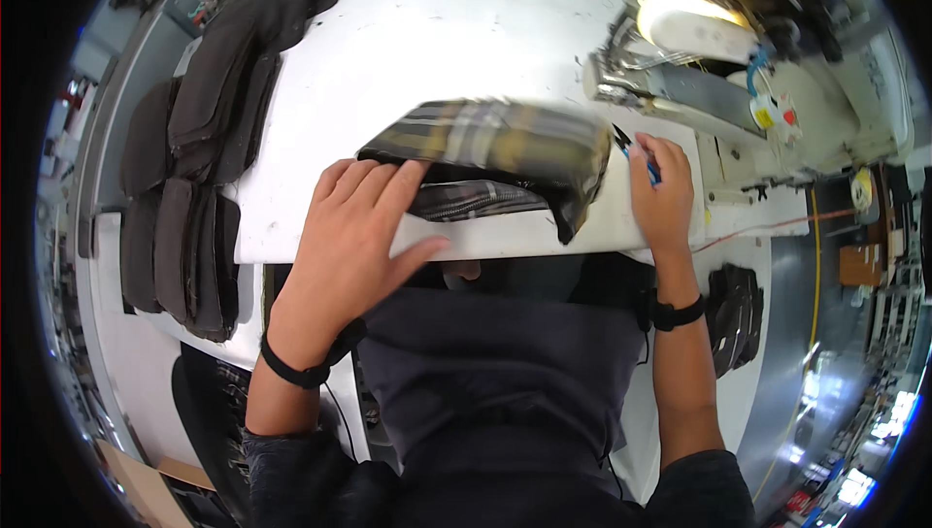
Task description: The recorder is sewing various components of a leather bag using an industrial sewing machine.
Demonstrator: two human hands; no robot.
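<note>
A plaid fabric piece (495,135) in grey, yellow and white lies near the table's front edge, its right part blurred. It has a dark inside and a zipper (471,206) along its near part. My left hand (359,227) rests on its left end, fingers stretched out and thumb spread away. To the right of the fabric, my right hand (665,188) is closed around small blue-handled thread snips (653,174). Their dark tips point up and left toward the fabric; the palm side of the grip is partly hidden.
A sewing machine (694,91) with a lit lamp (680,9) stands at the right. Stacks of dark padded fabric pieces (209,91) line the left side of the white table (408,33). More dark pieces (735,319) lie right of my right forearm.
</note>
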